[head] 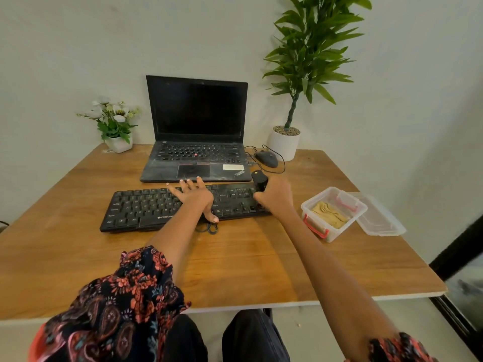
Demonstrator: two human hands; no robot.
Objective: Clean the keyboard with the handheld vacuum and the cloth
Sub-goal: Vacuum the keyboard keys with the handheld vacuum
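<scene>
A black keyboard (146, 207) lies across the middle of the wooden table (235, 262). My left hand (196, 195) rests flat on its middle keys, fingers spread and straight, thumb over the front edge. My right hand (277, 195) grips a small black handheld vacuum (259, 180), held upright over the keyboard's right end. A tan cloth (328, 214) lies folded inside an open clear plastic box (337, 194) to the right of the keyboard.
An open black laptop (196, 131) stands behind the keyboard, with a wired mouse (266, 158) beside it. The box's lid (379, 218) lies at the right edge. A tall potted plant (285, 142) and a small flower pot (116, 131) stand at the back.
</scene>
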